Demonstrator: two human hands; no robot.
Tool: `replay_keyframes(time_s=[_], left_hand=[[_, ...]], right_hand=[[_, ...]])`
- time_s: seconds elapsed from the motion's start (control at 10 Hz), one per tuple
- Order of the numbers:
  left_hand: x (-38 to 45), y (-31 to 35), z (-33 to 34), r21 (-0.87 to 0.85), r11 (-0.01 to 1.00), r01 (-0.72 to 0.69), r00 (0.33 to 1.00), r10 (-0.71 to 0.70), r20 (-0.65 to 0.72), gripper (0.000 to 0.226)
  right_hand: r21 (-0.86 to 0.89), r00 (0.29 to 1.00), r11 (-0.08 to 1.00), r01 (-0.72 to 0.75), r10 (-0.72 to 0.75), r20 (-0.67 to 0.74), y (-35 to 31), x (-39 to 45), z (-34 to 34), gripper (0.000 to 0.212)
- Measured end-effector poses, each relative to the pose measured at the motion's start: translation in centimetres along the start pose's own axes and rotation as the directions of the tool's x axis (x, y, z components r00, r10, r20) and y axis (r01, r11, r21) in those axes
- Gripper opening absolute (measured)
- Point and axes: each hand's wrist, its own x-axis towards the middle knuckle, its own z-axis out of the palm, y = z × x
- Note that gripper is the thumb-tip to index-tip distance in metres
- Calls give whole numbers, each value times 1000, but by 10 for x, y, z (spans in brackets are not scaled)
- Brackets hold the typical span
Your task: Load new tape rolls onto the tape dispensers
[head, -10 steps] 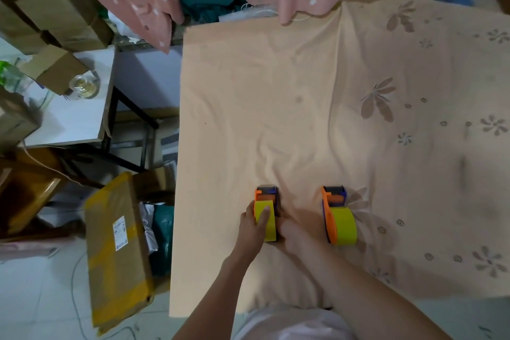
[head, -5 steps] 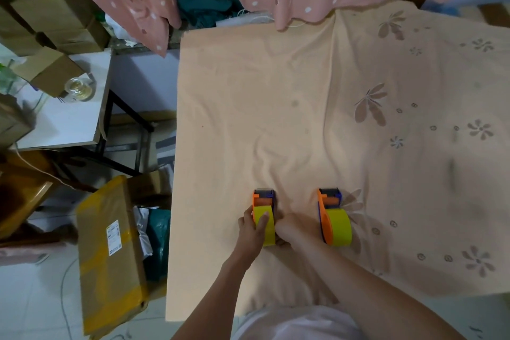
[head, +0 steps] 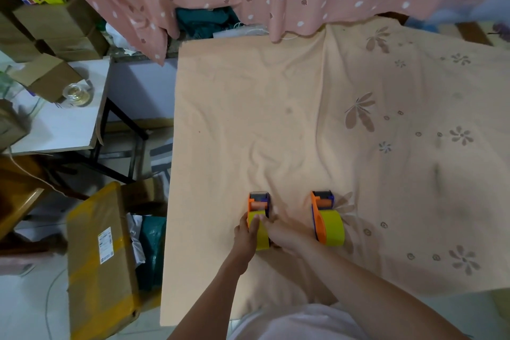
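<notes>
Gripping the left tape dispenser from its left side, the left hand curls over its yellow tape roll. On the roll's right side, the right hand closes against it. Just to the right, a second loaded tape dispenser stands untouched on the peach-clothed surface.

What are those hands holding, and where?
Both grip one tape dispenser: left hand over its yellow roll, right hand against its right side.
</notes>
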Motion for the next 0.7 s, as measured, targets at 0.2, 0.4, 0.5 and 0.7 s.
replay_keyframes(time_s=[0.2,0.4,0.5,0.7], left_hand=[[-10,13,-1,-75,995,63,998,-62,16,43],[-26,40,3,79,997,-10,995,18,-101,57],[-41,62,5,144,985,-91,990,105,-95,38],[-53,116,25,155,971,-180,981,189,-45,68]], right_hand=[[123,987,984,-128,138,-79,6,-1,-6,51],[122,977,992,-31,55,-206,-11,-21,-38,42],[98,968,995,16,9,-249,-22,-35,-60,44],[106,940,977,185,-144,-309,-56,-76,-110,35]])
